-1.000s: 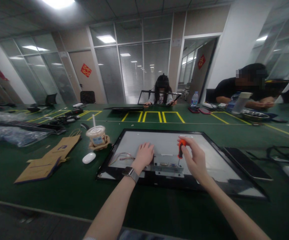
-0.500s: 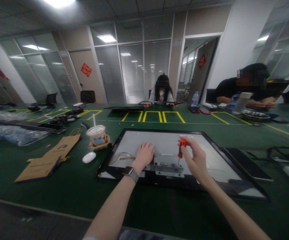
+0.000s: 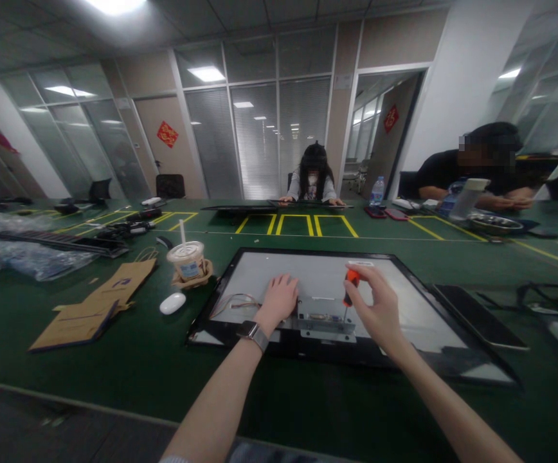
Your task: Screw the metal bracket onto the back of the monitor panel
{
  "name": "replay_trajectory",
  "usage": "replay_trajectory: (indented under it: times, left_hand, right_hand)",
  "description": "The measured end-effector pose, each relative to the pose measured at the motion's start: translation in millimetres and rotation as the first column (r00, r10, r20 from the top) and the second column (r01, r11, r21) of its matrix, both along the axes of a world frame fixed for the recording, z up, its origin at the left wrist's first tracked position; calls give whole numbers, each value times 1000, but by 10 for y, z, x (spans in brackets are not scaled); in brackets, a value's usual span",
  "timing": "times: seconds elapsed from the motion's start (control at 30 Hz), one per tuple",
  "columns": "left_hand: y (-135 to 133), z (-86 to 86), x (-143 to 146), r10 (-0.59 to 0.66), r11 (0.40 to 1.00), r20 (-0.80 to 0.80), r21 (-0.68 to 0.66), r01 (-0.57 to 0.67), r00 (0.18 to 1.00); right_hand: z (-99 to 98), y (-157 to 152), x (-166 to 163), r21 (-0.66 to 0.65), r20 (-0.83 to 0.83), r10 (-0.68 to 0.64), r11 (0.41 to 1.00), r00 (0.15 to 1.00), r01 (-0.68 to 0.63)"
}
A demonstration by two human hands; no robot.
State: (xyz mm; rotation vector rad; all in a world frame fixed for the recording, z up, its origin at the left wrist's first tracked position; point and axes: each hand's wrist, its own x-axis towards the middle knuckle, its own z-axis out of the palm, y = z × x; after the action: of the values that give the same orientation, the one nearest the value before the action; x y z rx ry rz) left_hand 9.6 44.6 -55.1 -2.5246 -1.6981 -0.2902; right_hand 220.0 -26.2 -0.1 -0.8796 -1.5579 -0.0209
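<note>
A flat display panel (image 3: 380, 302) with a black frame lies back side up in front of me. On its near part sits a metal bracket (image 3: 324, 328) with connector ports. My right hand (image 3: 378, 302) grips an orange and black screwdriver (image 3: 351, 280) by its handle, and the shaft points down at the bracket's right end. Whether the tip sits in a screw is too small to tell. My left hand (image 3: 280, 299), with a watch (image 3: 250, 330) on the wrist, lies flat on the panel just left of the bracket. Thin wires (image 3: 235, 301) run beside it.
Left of the panel stand an iced drink cup (image 3: 188, 258) in a carton holder, a white mouse (image 3: 172, 303) and a brown paper bag (image 3: 98, 305). A dark flat device (image 3: 479, 315) lies right. Two people sit across the green table (image 3: 129, 379), near a water bottle (image 3: 377, 191).
My right hand's fingers have shifted slightly around the screwdriver handle. The left hand and the panel stay where they were.
</note>
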Motion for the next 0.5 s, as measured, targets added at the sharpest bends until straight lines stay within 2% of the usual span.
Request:
replay_trajectory:
  times: [0.27, 0.5]
  left_hand:
    - [8, -11, -1, 1, 1000, 7, -5, -1, 1000]
    - [-11, 20, 3, 3, 1000, -1, -12, -3, 1000]
  right_hand:
    - [21, -16, 5, 18, -26, -24, 1000, 999, 24]
    - [-85, 2, 30, -98, -137, 127, 985, 982, -141]
